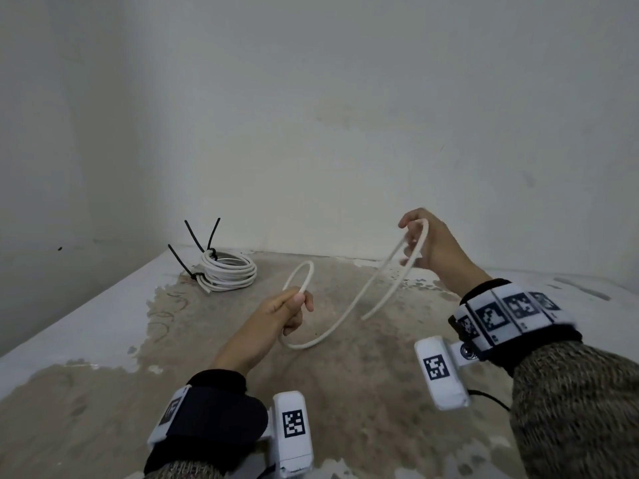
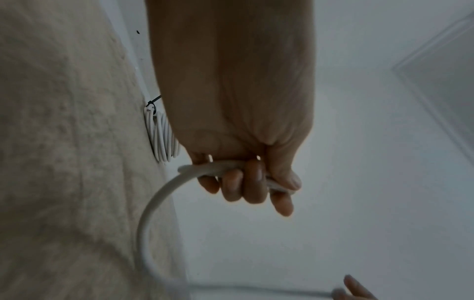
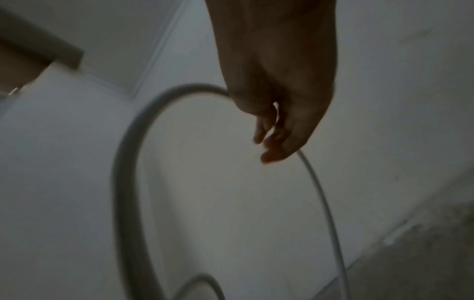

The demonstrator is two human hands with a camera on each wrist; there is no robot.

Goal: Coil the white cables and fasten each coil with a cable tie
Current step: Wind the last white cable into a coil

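A loose white cable [image 1: 301, 347] hangs in the air between my two hands above the table. My left hand [image 1: 296, 307] grips it in a fist, with a small loop [image 1: 307, 263] rising from the top of the fist; the left wrist view shows the fingers [image 2: 252, 180] curled round the cable [image 2: 156, 203]. Higher and to the right, my right hand [image 1: 416, 242] holds a tight bend of the same cable. The free end [image 1: 366, 317] dangles below it. In the right wrist view the cable [image 3: 125, 162] arcs round the blurred right hand [image 3: 278, 132].
A finished white coil [image 1: 230, 271] lies at the table's far left corner, bound with black cable ties [image 1: 200, 238] whose tails stick up. The worn beige tabletop [image 1: 363, 392] meets white walls close behind and to the left.
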